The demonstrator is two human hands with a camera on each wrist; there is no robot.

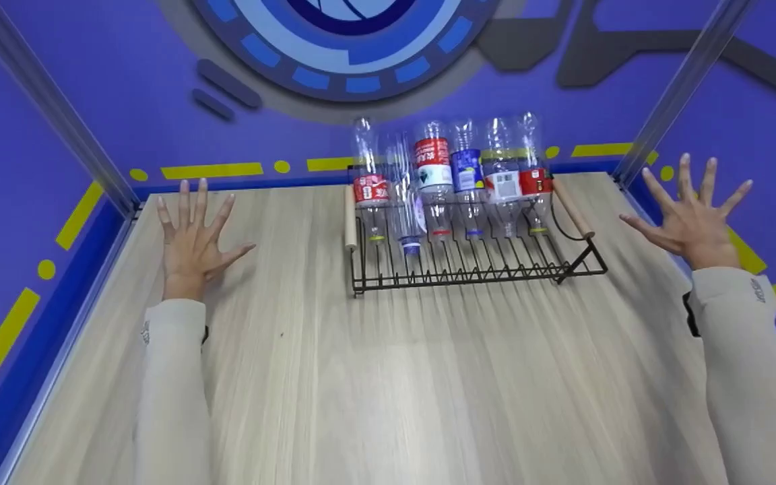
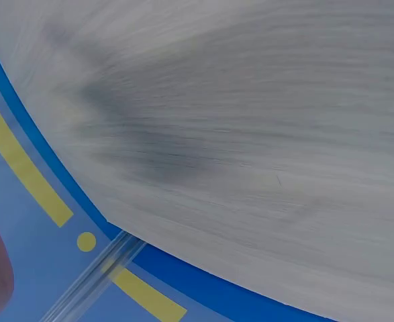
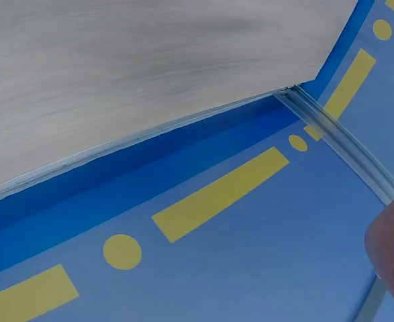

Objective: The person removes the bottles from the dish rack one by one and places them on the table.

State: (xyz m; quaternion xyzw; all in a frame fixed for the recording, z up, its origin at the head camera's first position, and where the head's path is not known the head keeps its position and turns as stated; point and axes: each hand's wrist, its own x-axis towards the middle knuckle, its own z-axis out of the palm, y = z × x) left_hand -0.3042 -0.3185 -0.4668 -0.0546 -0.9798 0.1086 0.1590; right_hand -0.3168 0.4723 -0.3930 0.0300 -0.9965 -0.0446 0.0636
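Observation:
A black wire rack (image 1: 469, 266) with wooden handles stands at the back middle of the wooden table (image 1: 388, 377). Several clear plastic bottles (image 1: 436, 182) lie side by side in it, caps toward me, with red, blue and white labels. My left hand (image 1: 192, 232) hovers over the table's far left, fingers spread wide, holding nothing. My right hand (image 1: 691, 209) is raised at the table's far right edge, fingers also spread and empty. Both hands are well apart from the rack. The wrist views show only table, floor and a sliver of hand (image 3: 392, 248).
Metal frame posts (image 1: 681, 87) rise at both back corners of the table. Blue floor with yellow dashes and dots (image 3: 217, 194) surrounds the table. A purple wall with a round blue emblem (image 1: 344, 40) stands behind the rack.

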